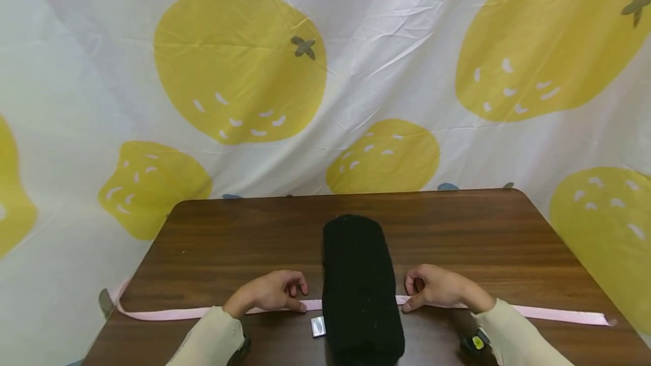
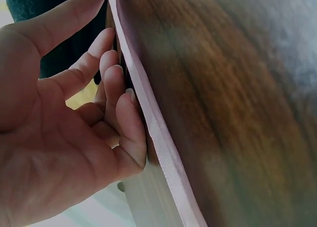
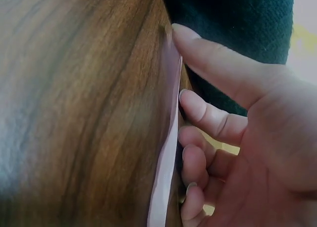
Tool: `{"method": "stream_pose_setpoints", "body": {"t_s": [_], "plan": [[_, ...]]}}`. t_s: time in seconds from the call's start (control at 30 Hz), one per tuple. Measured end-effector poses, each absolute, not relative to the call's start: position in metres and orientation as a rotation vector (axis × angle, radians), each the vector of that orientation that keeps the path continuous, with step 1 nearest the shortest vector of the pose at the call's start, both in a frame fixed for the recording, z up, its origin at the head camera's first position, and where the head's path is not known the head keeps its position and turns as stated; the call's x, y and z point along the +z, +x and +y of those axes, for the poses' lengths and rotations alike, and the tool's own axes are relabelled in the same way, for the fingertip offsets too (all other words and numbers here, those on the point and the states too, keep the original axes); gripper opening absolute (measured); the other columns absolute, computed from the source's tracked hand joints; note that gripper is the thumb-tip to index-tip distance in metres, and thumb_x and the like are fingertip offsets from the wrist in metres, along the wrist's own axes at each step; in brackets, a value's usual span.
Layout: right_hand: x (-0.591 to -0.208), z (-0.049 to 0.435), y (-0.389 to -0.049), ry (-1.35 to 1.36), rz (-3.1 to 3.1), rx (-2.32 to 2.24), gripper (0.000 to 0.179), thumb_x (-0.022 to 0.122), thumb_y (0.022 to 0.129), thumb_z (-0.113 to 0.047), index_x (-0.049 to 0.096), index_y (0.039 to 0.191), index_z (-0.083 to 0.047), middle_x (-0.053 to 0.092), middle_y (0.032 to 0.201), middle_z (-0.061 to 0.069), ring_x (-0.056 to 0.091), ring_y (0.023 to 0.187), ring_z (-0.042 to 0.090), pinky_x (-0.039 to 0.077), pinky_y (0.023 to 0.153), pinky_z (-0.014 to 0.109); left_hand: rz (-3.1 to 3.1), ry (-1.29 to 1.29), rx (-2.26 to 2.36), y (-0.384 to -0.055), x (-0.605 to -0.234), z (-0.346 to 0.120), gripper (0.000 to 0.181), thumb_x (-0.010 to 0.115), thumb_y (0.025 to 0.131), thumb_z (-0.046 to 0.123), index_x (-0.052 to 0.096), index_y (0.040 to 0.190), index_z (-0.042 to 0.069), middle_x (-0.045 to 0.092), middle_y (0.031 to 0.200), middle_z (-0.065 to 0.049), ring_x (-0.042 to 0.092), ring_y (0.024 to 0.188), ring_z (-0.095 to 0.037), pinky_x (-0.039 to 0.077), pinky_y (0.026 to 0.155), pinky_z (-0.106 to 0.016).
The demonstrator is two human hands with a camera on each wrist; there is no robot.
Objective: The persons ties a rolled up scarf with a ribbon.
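Hands, two, bare: left hand and right hand are resting over the pink ribbon, both released, fingers loosely bent, thumb and forefinger standing apart, each thumb tip lying at the strip.
Ribbon, one, pink: running crosswise along the near part of the tabletop, curving off at the left edge, ending near the right edge, its middle hiding at the black roll.
Roll, one, black, cloth-like: lying lengthwise between the hands, across the ribbon's line.
Label, one, small, pale: sticking out from the roll's left side; its marks are showing too small for me to read.
Wrist device, right, dark: displaying a yellow-green patch, lettering indistinct.
Tabletop, brown, wood-grained: carrying ribbon and roll.
Cloth, white, printed with yellow fruit: hanging behind.
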State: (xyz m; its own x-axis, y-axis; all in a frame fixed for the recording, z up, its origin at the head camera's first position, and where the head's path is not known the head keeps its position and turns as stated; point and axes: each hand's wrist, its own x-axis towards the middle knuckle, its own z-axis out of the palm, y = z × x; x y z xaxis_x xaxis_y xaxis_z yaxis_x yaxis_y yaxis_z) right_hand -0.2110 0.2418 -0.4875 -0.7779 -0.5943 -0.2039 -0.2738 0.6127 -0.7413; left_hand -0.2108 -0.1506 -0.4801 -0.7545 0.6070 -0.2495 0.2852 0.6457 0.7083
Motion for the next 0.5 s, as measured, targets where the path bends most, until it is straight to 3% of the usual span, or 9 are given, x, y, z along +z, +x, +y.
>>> {"method": "stream_pose_setpoints", "body": {"t_s": [0.37,0.5], "plan": [[-0.4872,0.2388,-0.2105,-0.703,2.477,-0.937,0.033,0.087,0.074,-0.029,0.06,0.077,-0.01,0.052,0.065,-0.009,0.048,0.059,0.006,0.038,0.054,0.022,2.451,0.702,0.884,-0.2089,-0.4824,-0.1463,0.025,0.083,0.08,0.018,0.062,0.093,0.013,0.052,0.079,-0.002,0.047,0.072,-0.014,0.036,0.064,-0.028],[-0.4862,0.239,-0.2104,-0.679,2.468,-0.936,0.032,0.084,0.078,-0.034,0.06,0.076,-0.013,0.054,0.068,-0.009,0.049,0.062,0.007,0.038,0.056,0.023,2.472,0.732,0.889,-0.2074,-0.4826,-0.1459,0.023,0.082,0.08,0.014,0.063,0.091,0.012,0.053,0.078,-0.003,0.047,0.072,-0.012,0.036,0.064,-0.027]]}}
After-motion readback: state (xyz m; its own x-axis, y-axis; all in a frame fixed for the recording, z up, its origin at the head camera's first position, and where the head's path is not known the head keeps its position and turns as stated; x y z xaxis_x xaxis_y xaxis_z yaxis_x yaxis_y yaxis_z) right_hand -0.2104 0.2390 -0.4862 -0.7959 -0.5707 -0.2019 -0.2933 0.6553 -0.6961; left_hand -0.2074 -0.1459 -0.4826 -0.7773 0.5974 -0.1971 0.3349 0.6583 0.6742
